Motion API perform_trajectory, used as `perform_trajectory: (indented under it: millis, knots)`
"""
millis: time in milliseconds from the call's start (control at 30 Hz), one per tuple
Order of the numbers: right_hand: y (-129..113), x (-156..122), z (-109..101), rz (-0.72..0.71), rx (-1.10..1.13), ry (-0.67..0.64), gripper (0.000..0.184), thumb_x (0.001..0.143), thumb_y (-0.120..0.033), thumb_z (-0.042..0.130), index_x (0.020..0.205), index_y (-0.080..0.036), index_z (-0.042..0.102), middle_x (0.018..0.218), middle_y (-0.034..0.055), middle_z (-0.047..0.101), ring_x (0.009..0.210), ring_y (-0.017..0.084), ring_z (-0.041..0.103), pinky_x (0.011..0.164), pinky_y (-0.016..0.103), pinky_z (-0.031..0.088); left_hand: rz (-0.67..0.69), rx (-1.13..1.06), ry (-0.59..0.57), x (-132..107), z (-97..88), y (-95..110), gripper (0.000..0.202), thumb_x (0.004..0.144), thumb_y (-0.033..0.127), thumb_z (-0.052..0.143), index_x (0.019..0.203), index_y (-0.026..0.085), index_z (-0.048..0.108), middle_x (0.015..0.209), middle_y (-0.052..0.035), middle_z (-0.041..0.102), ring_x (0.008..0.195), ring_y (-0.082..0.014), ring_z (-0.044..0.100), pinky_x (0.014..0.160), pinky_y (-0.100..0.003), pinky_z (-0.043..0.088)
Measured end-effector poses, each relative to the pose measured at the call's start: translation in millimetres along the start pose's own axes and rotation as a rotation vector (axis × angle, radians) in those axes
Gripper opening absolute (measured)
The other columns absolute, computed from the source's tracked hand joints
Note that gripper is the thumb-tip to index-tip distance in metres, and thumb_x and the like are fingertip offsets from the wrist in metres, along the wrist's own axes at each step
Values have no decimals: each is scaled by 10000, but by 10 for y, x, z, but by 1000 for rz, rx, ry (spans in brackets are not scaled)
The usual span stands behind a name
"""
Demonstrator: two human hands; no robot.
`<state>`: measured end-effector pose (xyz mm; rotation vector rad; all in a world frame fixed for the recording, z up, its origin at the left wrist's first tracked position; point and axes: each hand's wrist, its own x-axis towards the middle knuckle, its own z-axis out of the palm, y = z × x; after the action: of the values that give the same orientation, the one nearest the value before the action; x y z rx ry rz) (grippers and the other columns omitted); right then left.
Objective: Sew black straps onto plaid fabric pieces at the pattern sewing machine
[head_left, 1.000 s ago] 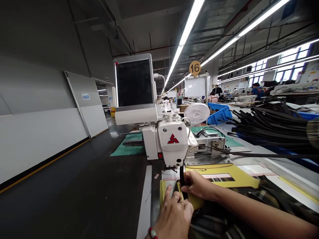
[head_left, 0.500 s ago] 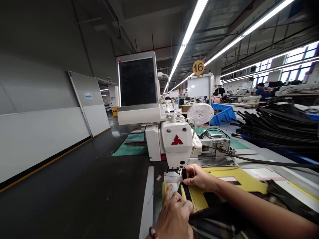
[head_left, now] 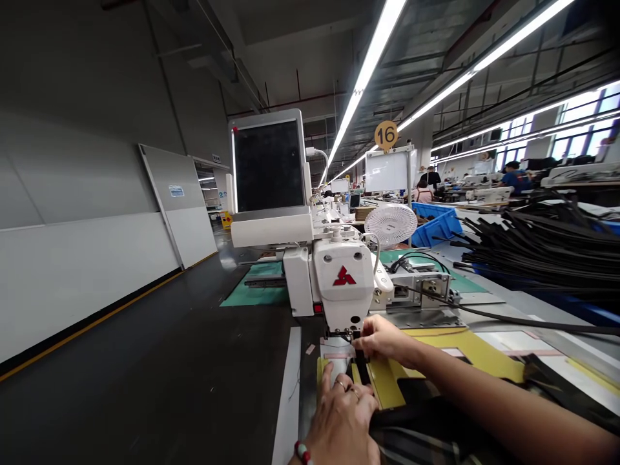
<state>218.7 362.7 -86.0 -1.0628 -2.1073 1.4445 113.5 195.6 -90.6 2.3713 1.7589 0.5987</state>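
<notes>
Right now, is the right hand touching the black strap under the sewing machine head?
Touching: the head view shows the right hand pressing its fingertips on the black strap, just below the sewing machine head.

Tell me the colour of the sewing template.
Yellow: the template shows best in the head view.
</notes>
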Motion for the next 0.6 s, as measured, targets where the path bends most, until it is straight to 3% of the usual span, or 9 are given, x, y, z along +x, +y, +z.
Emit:
perform_trajectory:
  millis: [167, 300, 467, 600]
  knots:
    - [-9, 17, -45, -5, 18, 29, 208, 635, -301, 586, 606, -191, 412, 479, -36, 529, 396, 82, 468, 401, 193, 325, 56, 45, 21, 9, 56, -56, 270, 665, 167, 540, 922, 232, 588, 1020, 6, 641, 933, -216, 513, 1096, -496, 112]
    - [130, 130, 8, -50, -88, 75, 252, 576, -235, 677, 545, -182, 433, 466, -34, 518, 468, 97, 491, 435, 195, 341, 35, 52, -9, 7, 77, -81, 297, 663, 179, 547, 953, 236, 574, 1159, 8, 593, 993, -224, 500, 1087, -496, 142]
    - [260, 229, 62, -78, -209, 108, 208, 609, -178, 653, 571, -178, 449, 498, -39, 511, 495, 91, 473, 465, 194, 346, -6, 79, -57, 31, 41, -36, 261, 685, 208, 558, 945, 226, 568, 1272, 19, 526, 1064, -233, 477, 1073, -497, 186]
    - [177, 199, -13, -72, -295, 34, 225, 573, -153, 669, 557, -173, 446, 502, -52, 482, 484, 73, 427, 455, 188, 314, -18, 98, -48, 39, 17, -7, 277, 656, 190, 566, 931, 224, 568, 1218, 20, 555, 1036, -225, 483, 1090, -505, 141]
